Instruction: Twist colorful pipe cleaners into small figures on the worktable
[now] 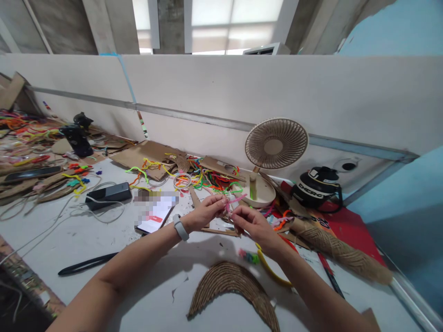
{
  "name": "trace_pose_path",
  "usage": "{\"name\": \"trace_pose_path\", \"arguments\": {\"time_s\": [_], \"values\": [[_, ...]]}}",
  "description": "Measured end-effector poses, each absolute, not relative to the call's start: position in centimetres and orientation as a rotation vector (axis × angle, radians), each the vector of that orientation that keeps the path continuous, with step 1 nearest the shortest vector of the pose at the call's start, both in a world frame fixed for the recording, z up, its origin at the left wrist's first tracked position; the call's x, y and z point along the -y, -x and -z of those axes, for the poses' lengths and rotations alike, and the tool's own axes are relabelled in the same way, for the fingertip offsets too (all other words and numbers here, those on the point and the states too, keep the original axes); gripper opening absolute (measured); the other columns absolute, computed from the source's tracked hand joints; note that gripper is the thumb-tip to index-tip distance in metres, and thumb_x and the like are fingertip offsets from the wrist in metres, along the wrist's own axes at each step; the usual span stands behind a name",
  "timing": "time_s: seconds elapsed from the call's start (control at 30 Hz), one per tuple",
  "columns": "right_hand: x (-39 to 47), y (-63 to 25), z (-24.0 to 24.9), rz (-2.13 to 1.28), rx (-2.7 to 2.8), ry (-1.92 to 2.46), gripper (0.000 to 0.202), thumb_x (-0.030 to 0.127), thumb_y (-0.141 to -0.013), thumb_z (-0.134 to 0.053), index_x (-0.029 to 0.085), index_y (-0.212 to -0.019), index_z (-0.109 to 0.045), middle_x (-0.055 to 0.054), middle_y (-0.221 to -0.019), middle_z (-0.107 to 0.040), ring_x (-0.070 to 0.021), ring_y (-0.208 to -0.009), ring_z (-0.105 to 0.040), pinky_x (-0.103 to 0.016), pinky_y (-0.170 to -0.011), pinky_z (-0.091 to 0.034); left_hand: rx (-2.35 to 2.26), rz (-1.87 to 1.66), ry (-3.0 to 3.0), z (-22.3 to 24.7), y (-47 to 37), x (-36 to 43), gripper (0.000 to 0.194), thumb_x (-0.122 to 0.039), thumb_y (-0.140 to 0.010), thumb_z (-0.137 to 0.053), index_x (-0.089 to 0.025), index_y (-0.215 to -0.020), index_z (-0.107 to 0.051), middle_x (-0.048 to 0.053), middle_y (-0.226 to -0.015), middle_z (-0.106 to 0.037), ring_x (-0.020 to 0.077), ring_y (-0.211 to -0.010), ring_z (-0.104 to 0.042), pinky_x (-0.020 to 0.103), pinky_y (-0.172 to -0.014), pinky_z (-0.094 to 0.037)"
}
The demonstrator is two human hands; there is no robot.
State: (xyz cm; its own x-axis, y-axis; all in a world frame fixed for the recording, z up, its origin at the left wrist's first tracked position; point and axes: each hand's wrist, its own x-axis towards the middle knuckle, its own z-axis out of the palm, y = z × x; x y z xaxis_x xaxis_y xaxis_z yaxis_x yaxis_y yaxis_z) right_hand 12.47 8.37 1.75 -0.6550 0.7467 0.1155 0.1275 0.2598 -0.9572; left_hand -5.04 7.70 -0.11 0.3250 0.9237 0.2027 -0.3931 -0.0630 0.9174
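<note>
A pale partition runs behind a white tabletop (155,288), with bright windows above it and a desk fan (277,144) standing close to its foot. Along the back of the tabletop lies a tangle of colourful stems (204,177) among pieces of cardboard.

The step in hand seems to be shaping a thin pink strand (237,200) — bending or twisting it, to judge by how both hands meet on it. The left hand (209,208) pinches it between thumb and fingers, near its upper part. The right hand (254,226) has thumb and forefinger drawn together at the lower part, apparently pinching it too, though the contact is too small to make out fully. The next move, I judge, calls for a steady hold on the left and a small, precise turn of the right fingertips; a loose pinch could let the bend spring open.

As for where the strand lies: it is up between the two sets of fingertips, one end sticking out free to the right, above the right hand and in front of the fan base. Nearer the wearer, well apart from it, a brown ribbed crescent (228,283) lies flat on the tabletop — a yellow band (272,269) curves just beside it, partly behind the right forearm.
</note>
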Motion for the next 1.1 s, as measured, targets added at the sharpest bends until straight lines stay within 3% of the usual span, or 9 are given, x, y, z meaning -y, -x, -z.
{"name": "trace_pose_path", "arguments": {"time_s": [0.13,0.27,0.37,0.47,0.63,0.83,1.1], "values": [[-9.7,-13.3,-1.4,-1.525,1.998,0.765,0.039,0.055,-0.076,-0.063,0.017,-0.076,-0.058,0.002,-0.059,-0.054,-0.0101,-0.053,-0.048,-0.023,-0.051,-0.041,-0.513,-1.118,-1.123,-0.9,4.9,-6.9,0.042,-0.049,-0.072,-0.067,-0.015,-0.067,-0.045,-0.004,-0.060,-0.042,0.0062,-0.055,-0.036,0.021,-0.053,-0.027],[-10.5,-14.2,-2.0,-1.158,2.191,0.734,0.035,0.051,-0.079,-0.062,0.016,-0.081,-0.067,-0.003,-0.072,-0.061,-0.0135,-0.065,-0.055,-0.025,-0.059,-0.045,-0.525,-1.018,-1.207,-1.4,5.1,-6.3,0.045,-0.053,-0.073,-0.065,-0.015,-0.064,-0.043,-0.005,-0.057,-0.037,0.0052,-0.051,-0.030,0.021,-0.049,-0.023],[-10.6,-14.6,-2.8,-0.911,2.331,0.641,0.030,0.045,-0.082,-0.061,0.016,-0.077,-0.068,-0.003,-0.070,-0.061,-0.0137,-0.066,-0.055,-0.025,-0.059,-0.044,-0.578,-0.863,-1.384,-1.4,5.7,-6.4,0.044,-0.054,-0.078,-0.059,-0.014,-0.065,-0.045,-0.004,-0.058,-0.039,0.0051,-0.050,-0.029,0.021,-0.048,-0.023],[-10.8,-15.0,-3.4,-0.719,2.421,0.516,0.027,0.041,-0.086,-0.058,0.017,-0.080,-0.069,-0.004,-0.070,-0.061,-0.0136,-0.066,-0.055,-0.025,-0.060,-0.044,-0.622,-0.752,-1.558,-1.4,6.4,-6.8,0.044,-0.053,-0.084,-0.051,-0.012,-0.068,-0.051,-0.002,-0.059,-0.045,0.0063,-0.052,-0.036,0.020,-0.051,-0.029],[-11.4,-16.0,-3.8,-0.441,2.448,0.469,0.022,0.033,-0.090,-0.053,0.017,-0.089,-0.069,-0.006,-0.077,-0.061,-0.0147,-0.071,-0.057,-0.025,-0.064,-0.045,-0.634,-0.862,-1.522,-1.4,6.9,-7.4,0.052,-0.055,-0.091,-0.031,-0.011,-0.081,-0.058,0.005,-0.073,-0.056,0.0123,-0.065,-0.053,0.025,-0.060,-0.043],[-11.7,-16.5,-4.1,-0.388,2.412,0.576,0.025,0.035,-0.090,-0.051,0.017,-0.087,-0.068,-0.007,-0.080,-0.063,-0.0158,-0.074,-0.059,-0.025,-0.067,-0.046,-0.650,-1.040,-1.514,-1.1,7.2,-7.9,0.037,-0.046,-0.086,-0.052,-0.012,-0.098,-0.063,0.010,-0.092,-0.062,0.0160,-0.084,-0.059,0.025,-0.069,-0.047],[-11.9,-16.6,-3.9,-0.420,2.381,0.639,0.029,0.041,-0.089,-0.053,0.017,-0.086,-0.069,-0.007,-0.076,-0.064,-0.0167,-0.072,-0.060,-0.026,-0.066,-0.045,-0.670,-1.022,-1.414,-0.6,6.8,-7.8,0.036,-0.044,-0.080,-0.061,-0.012,-0.096,-0.064,0.007,-0.083,-0.065,0.0135,-0.074,-0.060,0.023,-0.063,-0.046]]}}
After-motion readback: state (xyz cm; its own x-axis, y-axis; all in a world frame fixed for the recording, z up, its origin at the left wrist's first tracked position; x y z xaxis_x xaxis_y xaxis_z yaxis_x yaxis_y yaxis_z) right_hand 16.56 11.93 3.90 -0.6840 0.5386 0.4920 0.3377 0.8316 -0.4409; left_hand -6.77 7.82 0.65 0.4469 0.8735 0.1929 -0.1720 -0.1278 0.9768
